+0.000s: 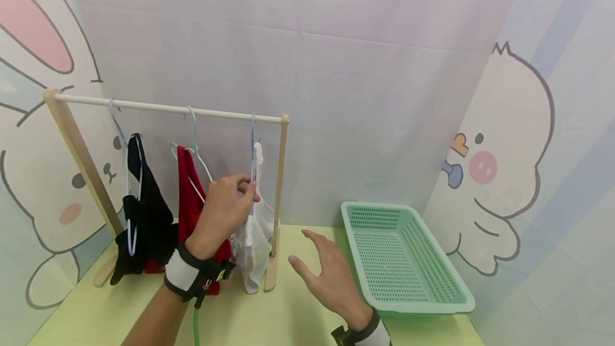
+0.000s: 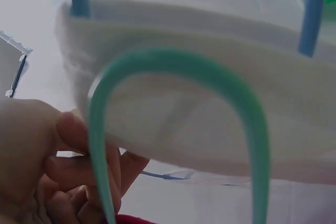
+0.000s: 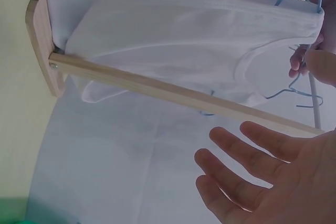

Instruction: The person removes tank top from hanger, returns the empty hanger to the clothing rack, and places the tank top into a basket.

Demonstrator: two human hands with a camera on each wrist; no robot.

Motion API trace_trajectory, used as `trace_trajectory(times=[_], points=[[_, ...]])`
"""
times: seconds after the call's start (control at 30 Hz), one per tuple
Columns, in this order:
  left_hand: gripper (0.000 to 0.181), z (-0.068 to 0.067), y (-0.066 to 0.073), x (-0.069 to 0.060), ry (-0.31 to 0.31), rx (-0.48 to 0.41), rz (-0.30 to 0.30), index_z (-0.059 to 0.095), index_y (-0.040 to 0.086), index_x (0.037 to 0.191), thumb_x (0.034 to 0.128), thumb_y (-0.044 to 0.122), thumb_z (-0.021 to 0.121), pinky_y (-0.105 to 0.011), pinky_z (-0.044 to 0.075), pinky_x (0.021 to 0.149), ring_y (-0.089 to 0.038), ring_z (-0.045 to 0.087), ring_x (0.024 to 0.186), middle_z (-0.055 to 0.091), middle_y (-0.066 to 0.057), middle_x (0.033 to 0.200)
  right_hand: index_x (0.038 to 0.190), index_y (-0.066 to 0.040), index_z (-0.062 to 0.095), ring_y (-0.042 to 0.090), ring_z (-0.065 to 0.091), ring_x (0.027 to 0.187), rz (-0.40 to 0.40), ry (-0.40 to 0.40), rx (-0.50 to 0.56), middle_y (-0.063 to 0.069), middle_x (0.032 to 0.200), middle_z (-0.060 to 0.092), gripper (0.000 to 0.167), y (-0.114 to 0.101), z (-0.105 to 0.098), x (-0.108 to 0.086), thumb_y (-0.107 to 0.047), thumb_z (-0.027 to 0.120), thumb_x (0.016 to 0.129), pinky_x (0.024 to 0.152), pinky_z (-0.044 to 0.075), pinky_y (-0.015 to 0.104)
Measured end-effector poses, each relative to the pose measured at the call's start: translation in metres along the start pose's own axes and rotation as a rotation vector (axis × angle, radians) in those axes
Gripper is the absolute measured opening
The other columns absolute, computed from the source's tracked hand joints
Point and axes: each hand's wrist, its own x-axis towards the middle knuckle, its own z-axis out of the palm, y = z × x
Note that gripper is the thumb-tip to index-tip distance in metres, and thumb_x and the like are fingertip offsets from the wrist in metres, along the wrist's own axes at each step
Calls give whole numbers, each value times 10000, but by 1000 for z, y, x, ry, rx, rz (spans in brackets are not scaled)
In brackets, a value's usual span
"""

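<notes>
Seen from the head, the left hand (image 1: 223, 210) pinches a blue hanger (image 1: 252, 148) between thumb and fingers, and the white garment (image 1: 258, 239) hangs from it at the right end of the rack's bar (image 1: 221, 115), above the left half of the table (image 1: 245, 322). The right hand (image 1: 331, 276) holds nothing, thumb and fingers wide apart, between the rack and the green basket (image 1: 418, 307) at the table's right edge. The hook appears to sit over the bar, so a sideways tug could drag the rack askew and set the red garment (image 1: 187, 191) and black garment (image 1: 151, 212) swinging. The left wrist view brings out another risk: a mint hanger (image 2: 170, 60), probably the red garment's, looms right before the camera, where the head view gives only a thin line; the wrist strap could snag it and pull that garment along. The fingers curl beside the white cloth there, but I cannot tell from that angle what they pinch. The right wrist view alone shows the white garment's broad side, nearly edge-on from the head, with a wooden post (image 3: 173, 92) crossing in front; drawn toward the basket, the cloth could catch on it. The right hand's parted fingers stay off the cloth.
</notes>
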Motion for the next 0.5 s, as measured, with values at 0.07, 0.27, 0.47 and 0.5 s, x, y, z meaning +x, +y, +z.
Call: trace_trajectory(times=[0.07,0.27,0.47,0.5], points=[[265,1,0,1,-7,0,2,709,-79,1229,1079,113,605,-432,636,702,-288,696,804,786,-134,888,1503,-150,595,311,567,1390,-4,3,-6,35,1468,648,621,1,1,0,-499,710,1002,1125,433,588],[241,3,1,2,-20,16,32,699,-99,1184,1075,93,602,-416,635,684,-248,676,732,769,-121,832,1499,-131,599,304,571,1393,-19,10,-26,41,1462,655,640,2,3,-3,-492,728,986,1138,428,575],[221,3,0,2,20,32,83,703,-108,1142,1065,77,612,-462,650,699,-259,710,716,754,-145,816,1507,-130,590,302,561,1403,-12,0,-22,33,1475,645,673,3,2,-3,-518,727,975,1150,412,589],[219,3,0,2,27,33,88,704,-109,1138,1064,76,613,-467,650,701,-263,714,718,753,-149,818,1510,-132,587,301,560,1405,-12,-4,-21,30,1479,642,682,3,2,-3,-527,727,972,1153,408,592]])
